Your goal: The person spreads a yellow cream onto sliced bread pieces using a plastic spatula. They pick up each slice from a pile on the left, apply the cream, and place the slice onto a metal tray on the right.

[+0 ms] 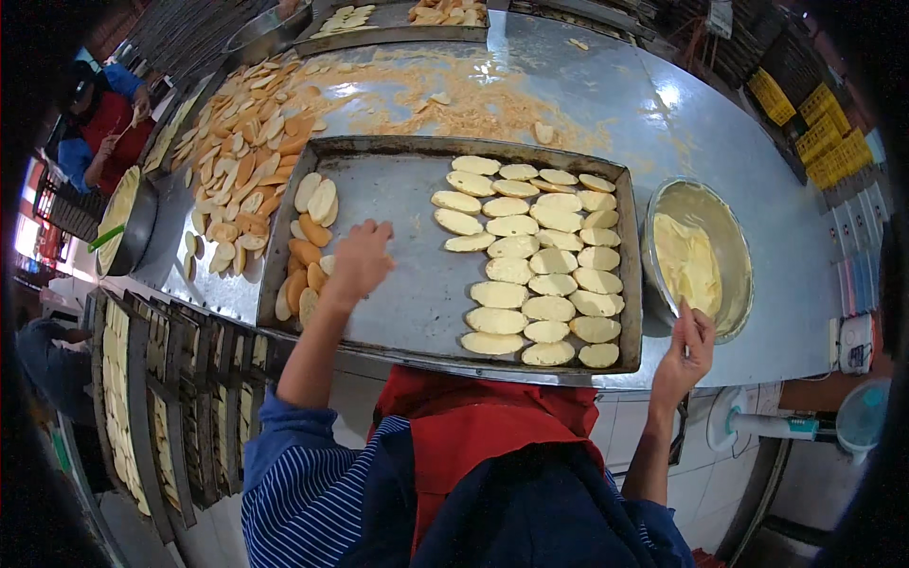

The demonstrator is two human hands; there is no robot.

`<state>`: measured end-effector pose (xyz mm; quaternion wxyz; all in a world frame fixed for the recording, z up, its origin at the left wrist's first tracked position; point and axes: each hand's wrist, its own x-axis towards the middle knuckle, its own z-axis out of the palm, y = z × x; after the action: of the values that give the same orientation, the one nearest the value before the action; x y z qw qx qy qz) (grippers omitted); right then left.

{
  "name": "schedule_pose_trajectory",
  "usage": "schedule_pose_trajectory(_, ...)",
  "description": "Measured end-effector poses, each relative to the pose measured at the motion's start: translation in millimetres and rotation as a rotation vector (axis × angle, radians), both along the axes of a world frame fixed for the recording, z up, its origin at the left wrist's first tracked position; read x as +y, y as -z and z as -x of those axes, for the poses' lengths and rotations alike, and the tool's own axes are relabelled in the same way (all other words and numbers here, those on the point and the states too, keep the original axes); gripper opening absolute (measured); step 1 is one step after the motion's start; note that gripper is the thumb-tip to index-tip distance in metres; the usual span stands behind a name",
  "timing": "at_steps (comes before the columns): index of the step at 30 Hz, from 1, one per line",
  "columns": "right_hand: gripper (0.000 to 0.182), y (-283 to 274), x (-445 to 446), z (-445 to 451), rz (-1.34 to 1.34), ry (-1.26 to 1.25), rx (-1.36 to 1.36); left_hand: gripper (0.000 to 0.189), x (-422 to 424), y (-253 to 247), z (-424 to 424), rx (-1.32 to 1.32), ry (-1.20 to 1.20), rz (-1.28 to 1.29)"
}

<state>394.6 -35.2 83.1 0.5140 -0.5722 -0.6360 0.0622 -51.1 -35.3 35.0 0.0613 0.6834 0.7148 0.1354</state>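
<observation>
A metal baking tray (398,170) lies before me. Its right side bears rows of oval bread slices (549,308) coated with pale yellow cream. Plain bread slices (305,252) are heaped along the tray's left side. My left hand (361,261) is over the tray just right of this heap, fingers somewhat spread, with nothing visible in it. At the near rim of a metal bowl (738,284) of yellow cream (685,259), my right hand (685,348) is closed around what looks like a thin spreading tool; the fingers and cream mostly hide it.
A large pile of bread slices (241,163) lies left of the tray on the metal table (781,284). Crumbs (483,99) cover its far part. Another tray (398,34) stands beyond. Racked trays (135,383) stand lower left; a co-worker (106,135) is near another cream bowl (135,238).
</observation>
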Motion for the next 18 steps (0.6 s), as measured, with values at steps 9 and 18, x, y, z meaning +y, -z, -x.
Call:
schedule_pose_trajectory(9, 0.032, 1, 10, -10, 0.039, -0.004, 0.036, 0.038, -23, 7, 38, -0.027, 0.224, -0.045)
schedule_pose_trajectory(18, 0.03, 6, -1, 39, 0.193, -0.313, 0.221, 0.036, -1, -17, -34, -1.128, 0.125, 0.021)
